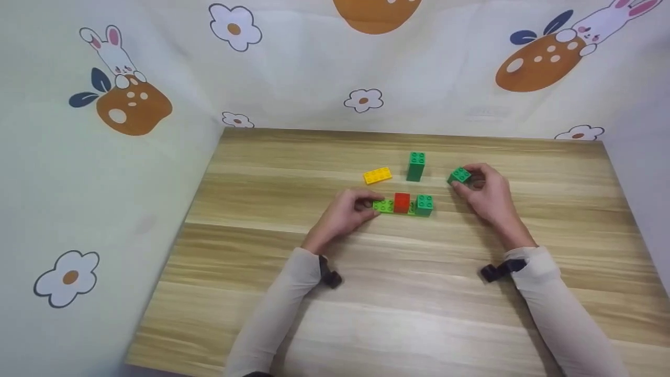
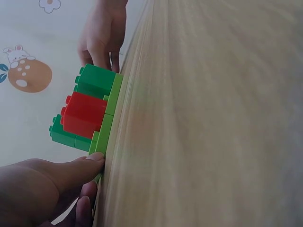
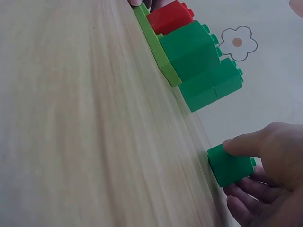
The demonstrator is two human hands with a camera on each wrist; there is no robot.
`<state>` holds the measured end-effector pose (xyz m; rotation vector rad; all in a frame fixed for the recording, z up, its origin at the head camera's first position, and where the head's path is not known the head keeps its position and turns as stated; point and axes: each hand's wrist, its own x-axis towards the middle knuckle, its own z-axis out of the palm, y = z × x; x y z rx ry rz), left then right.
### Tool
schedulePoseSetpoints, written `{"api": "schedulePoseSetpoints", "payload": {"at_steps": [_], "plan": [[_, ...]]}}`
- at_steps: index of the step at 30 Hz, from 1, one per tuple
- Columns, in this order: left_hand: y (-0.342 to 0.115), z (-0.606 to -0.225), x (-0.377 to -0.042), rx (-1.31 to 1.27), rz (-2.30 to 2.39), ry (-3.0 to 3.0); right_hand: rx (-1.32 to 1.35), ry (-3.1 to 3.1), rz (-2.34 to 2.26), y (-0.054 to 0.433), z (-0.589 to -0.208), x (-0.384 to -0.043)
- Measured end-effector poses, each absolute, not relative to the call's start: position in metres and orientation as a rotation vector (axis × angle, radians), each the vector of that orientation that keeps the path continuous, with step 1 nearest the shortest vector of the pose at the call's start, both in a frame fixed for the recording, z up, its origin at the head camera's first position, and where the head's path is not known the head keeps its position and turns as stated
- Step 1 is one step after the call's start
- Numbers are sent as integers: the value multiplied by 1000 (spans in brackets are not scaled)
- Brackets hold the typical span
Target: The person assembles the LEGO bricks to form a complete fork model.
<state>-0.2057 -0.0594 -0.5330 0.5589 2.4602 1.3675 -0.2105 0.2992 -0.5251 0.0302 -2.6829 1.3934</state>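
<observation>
My left hand (image 1: 343,213) pinches the left end of a flat light green building-block strip (image 1: 383,206) lying on the table. A red block (image 1: 402,203) stands on the strip's middle, and a green block (image 1: 424,205) on its right end. Off to the right, my right hand (image 1: 488,192) holds a separate green block (image 1: 459,175) between thumb and fingers. In the right wrist view that green block (image 3: 229,164) sits low, at or just above the table surface. Its thumb lies on one face; the other fingers are partly hidden behind the block.
A tall green stack (image 1: 416,166), with a seam between two blocks, stands behind the strip. Left of it lies a flat yellow block (image 1: 377,175). The wood-grain table (image 1: 398,314) meets a patterned cloth wall (image 1: 298,68) at the back.
</observation>
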Motion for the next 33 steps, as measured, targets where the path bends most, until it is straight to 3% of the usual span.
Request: {"api": "schedulePoseSetpoints", "payload": {"at_steps": [21,33], "plan": [[-60,-533,-206,599,1337,2518,402,-2639,1366,279,-526,-204],[-60,-534,-206,546,1400,2501,487,-2518,1397,255,-510,-194]]}}
